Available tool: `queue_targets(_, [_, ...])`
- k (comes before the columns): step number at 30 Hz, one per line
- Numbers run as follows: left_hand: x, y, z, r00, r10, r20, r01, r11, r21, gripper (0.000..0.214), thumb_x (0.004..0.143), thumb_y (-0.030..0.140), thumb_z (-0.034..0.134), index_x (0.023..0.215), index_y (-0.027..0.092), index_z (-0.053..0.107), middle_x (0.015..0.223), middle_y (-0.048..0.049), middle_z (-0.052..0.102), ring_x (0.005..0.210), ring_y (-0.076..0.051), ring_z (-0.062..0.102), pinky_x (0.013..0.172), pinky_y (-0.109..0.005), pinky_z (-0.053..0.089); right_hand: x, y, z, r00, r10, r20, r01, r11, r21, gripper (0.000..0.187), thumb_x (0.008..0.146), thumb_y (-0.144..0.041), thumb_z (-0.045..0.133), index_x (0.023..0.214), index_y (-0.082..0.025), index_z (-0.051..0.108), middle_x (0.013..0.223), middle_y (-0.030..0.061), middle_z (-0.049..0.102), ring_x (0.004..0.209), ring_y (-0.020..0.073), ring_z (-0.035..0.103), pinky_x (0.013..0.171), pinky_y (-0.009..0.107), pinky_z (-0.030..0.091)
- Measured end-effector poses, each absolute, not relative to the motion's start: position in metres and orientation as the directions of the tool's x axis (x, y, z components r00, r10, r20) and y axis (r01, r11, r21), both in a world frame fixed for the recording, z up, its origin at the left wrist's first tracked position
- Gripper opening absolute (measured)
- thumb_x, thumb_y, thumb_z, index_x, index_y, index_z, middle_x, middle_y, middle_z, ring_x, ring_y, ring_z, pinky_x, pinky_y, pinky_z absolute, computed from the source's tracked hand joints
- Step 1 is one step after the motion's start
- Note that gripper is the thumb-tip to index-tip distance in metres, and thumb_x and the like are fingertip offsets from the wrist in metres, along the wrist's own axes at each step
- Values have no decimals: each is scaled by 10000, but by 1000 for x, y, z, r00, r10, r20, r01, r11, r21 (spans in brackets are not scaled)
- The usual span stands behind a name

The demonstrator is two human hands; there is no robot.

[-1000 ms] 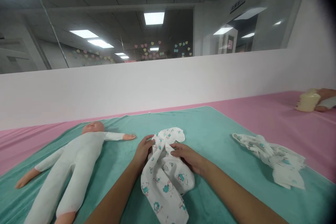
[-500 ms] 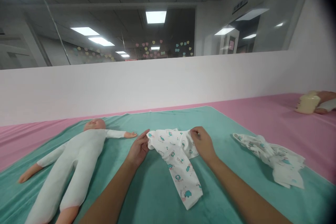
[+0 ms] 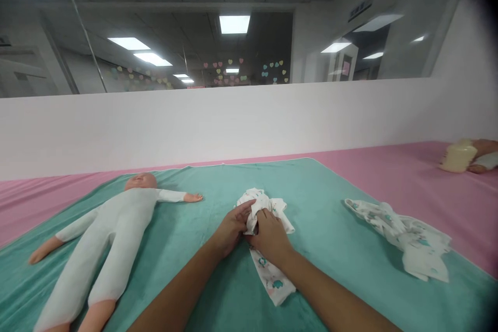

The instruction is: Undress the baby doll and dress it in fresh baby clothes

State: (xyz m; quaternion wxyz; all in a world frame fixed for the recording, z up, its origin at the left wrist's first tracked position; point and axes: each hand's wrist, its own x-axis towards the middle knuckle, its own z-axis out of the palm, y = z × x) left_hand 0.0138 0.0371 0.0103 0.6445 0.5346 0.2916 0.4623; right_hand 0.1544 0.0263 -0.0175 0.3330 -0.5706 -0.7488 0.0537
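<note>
A small white garment with a teal and pink print, shaped like baby pants [image 3: 274,277], lies in the middle on the teal blanket [image 3: 334,290]. Its upper part is bunched up between my two hands, and one leg stretches towards me. My left hand [image 3: 233,228] grips the gathered cloth from the left. From the right, my right hand [image 3: 270,236] presses close against it with bent fingers on the same fabric. The fingertips of both hands are partly hidden in the folds. To the left lies a baby doll [image 3: 116,228] on its back, with a white cloth body and limbs.
Another crumpled printed white garment [image 3: 404,236] lies at the right on the blanket. Farther right, a pale yellow bottle [image 3: 458,156] and part of another doll [image 3: 484,153] rest on the pink cover [image 3: 392,174]. A white wall [image 3: 233,124] with a window stands behind.
My hands have come together from the two sides of the pants. The waist part, spread out before, is now bunched between them. The doll and the other garment have stayed put.
</note>
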Motion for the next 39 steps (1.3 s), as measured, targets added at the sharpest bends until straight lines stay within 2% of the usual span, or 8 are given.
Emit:
queue_targets(4, [13, 37, 17, 383, 902, 200, -278, -94, 956, 739, 532, 18, 502, 1235, 242, 544, 1219, -69, 576, 1073, -234, 558, 880, -327, 449, 157, 25, -6, -137, 875, 464, 699, 417, -581, 98, 674, -137, 503, 701, -202, 435, 790, 9, 529, 765, 174, 473, 675, 291, 333])
queue_targets(7, [11, 43, 8, 295, 889, 349, 24, -372, 928, 566, 603, 36, 512, 1122, 226, 632, 1192, -63, 590, 1141, -235, 504, 1002, -367, 368, 162, 20, 4, -142, 858, 493, 539, 485, -689, 97, 672, -124, 468, 675, -204, 412, 745, -8, 495, 735, 157, 445, 667, 271, 345])
queue_targets(11, [10, 47, -8, 262, 789, 555, 447, -609, 655, 501, 689, 81, 509, 1160, 229, 592, 1254, -95, 481, 1188, -236, 434, 1012, -384, 353, 171, 15, 12, -179, 908, 380, 136, 405, -904, 111, 694, -195, 500, 650, -204, 399, 640, -38, 415, 604, 121, 399, 578, 242, 344])
queue_targets(17, [6, 43, -3, 155, 648, 746, 775, -548, 315, 206, 775, 187, 549, 972, 209, 604, 1304, -105, 410, 1219, -273, 371, 993, -407, 320, 182, 13, 21, -288, 943, 166, -346, 59, -936, 157, 708, -302, 556, 705, -198, 438, 571, -51, 389, 486, 88, 339, 470, 209, 287])
queue_targets(23, [-8, 52, 5, -8, 632, 775, 815, -445, 372, 157, 699, 193, 629, 828, 194, 540, 1282, -120, 455, 1223, -292, 380, 1008, -418, 287, 193, 11, 29, -373, 916, 146, -419, -26, -908, 282, 690, -407, 633, 835, -209, 494, 707, -16, 505, 564, 107, 452, 520, 215, 350])
queue_targets(30, [-37, 65, 0, -217, 866, 450, 534, -280, 798, 225, 752, 128, 439, 955, 213, 486, 951, -41, 627, 863, -209, 584, 762, -314, 439, 207, 23, 26, -503, 854, 131, -37, 129, -991, 293, 622, -212, 668, 885, -218, 540, 860, -7, 554, 713, 142, 520, 594, 237, 385])
queue_targets(35, [-42, 65, 3, -256, 839, 481, 412, -356, 839, 468, 707, 62, 410, 1145, 210, 479, 1144, -55, 572, 1052, -209, 532, 900, -310, 413, 217, 51, 0, -137, 952, 274, 548, 303, -780, 183, 657, -174, 505, 811, -213, 597, 652, -39, 441, 619, 134, 434, 588, 252, 328])
queue_targets(39, [-41, 61, 9, -275, 792, 545, 428, -407, 807, 504, 726, 59, 376, 1198, 200, 482, 1218, -58, 540, 1134, -218, 483, 975, -323, 369, 232, 60, -3, 175, 856, 487, 674, 257, -693, 150, 683, -234, 490, 787, -205, 596, 762, -4, 506, 707, 160, 475, 662, 280, 357])
